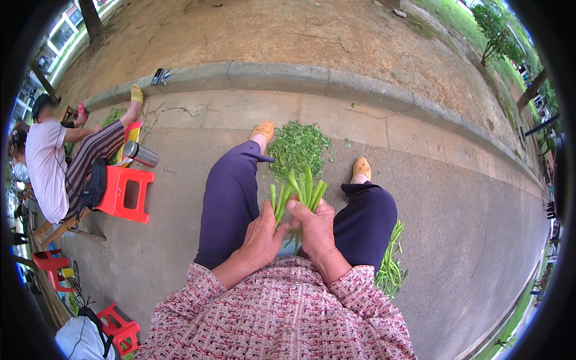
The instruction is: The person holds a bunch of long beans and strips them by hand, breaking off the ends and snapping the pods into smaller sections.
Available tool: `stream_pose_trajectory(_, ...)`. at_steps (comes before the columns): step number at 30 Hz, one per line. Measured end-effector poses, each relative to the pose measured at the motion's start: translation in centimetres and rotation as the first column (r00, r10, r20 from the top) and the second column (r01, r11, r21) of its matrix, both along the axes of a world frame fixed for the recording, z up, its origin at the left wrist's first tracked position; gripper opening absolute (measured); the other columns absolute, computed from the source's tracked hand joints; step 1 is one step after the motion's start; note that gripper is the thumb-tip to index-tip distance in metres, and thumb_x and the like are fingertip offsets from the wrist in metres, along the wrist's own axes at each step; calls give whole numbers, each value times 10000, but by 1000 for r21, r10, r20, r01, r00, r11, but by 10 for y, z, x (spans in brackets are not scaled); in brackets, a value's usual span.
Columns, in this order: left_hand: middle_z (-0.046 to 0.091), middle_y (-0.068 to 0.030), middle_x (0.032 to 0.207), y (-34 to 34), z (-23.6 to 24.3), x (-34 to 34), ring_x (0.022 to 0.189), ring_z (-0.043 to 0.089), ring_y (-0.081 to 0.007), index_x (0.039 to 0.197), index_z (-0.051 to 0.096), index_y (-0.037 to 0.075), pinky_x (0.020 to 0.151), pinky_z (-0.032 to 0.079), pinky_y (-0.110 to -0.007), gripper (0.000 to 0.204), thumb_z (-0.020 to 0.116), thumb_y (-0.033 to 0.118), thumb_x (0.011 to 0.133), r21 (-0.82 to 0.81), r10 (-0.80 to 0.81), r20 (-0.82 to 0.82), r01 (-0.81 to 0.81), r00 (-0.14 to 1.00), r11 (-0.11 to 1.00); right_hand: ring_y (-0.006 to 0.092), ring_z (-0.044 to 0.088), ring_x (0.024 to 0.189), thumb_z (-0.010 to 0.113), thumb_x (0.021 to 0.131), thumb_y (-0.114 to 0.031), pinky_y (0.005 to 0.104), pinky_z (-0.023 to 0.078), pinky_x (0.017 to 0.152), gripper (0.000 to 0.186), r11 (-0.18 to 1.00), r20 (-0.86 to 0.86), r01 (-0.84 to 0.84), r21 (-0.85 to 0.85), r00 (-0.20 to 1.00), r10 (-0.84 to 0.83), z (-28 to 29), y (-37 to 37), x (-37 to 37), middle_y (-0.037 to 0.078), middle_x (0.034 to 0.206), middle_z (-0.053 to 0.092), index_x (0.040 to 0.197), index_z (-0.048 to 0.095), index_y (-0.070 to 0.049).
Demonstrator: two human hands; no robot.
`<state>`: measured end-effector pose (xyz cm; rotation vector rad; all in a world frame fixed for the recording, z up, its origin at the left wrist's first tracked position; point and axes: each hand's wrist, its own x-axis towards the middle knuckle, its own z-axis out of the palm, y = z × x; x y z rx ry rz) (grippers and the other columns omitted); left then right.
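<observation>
Over my lap, I hold green vegetable stems in both hands. My left hand (258, 240) has its fingers closed round a few thin stems that point up and away from me. Close beside it, my right hand (315, 231) grips a thicker bunch of green stems (309, 189), its thumb pressed on the near side. The lower ends of the stems are partly hidden between the hands. On the ground past my knees lies a heap of torn green leaves (297, 147). Next to my right leg is a pile of long green stems (391, 264).
A red plastic stool (127, 191) stands to the left, with a steel flask (141, 155) by it. Another person (48, 162) sits beyond it. More red stools (120, 330) are at the lower left. A stone kerb (276, 75) crosses ahead, with bare earth behind.
</observation>
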<state>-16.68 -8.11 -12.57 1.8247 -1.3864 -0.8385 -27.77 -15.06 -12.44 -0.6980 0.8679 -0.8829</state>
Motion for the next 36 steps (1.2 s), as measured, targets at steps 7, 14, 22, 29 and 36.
stream_pose_trajectory(7,571,-226,815,0,-10,-2,777,602,-406,1110,344,-10,653,469,-467,374,573,58,822,5,-14,57,14,998,1000,45,465,512,684,780,-16,201,379,456,106,1000,-15,-12,12,1000,12,1,-1,2,-13,692,581,860,616,-26)
stream_pose_trajectory(14,541,-105,868,-4,2,-1,789,568,-231,1104,370,4,645,450,-349,486,679,83,738,-38,-27,-175,21,984,999,51,459,519,676,776,-7,200,364,460,108,1000,-11,-16,8,1000,17,-2,-3,-3,-17,693,572,856,607,-28)
stream_pose_trajectory(22,425,-42,998,-8,4,16,826,431,-101,1281,332,16,740,418,-247,672,701,258,774,1,17,-577,-20,817,1000,57,470,597,649,814,-55,212,386,550,83,998,20,-56,-25,998,56,0,-13,-18,-20,732,581,884,605,-52)
stream_pose_trajectory(29,411,-205,1295,-11,14,6,1205,437,-286,1386,151,-24,1011,331,-368,804,502,497,884,-124,-58,-423,5,904,992,90,532,789,550,890,-57,248,451,730,122,956,-89,-173,-238,984,156,-2,0,1,12,897,600,1007,558,-26)
stream_pose_trajectory(36,381,-207,1298,-10,14,-1,1208,413,-294,1394,113,-9,1012,321,-371,827,465,541,887,-164,-14,-450,-67,893,984,205,541,868,493,906,-62,310,437,779,185,778,-360,-217,-589,933,-12,2,8,9,115,946,522,1088,484,-27)
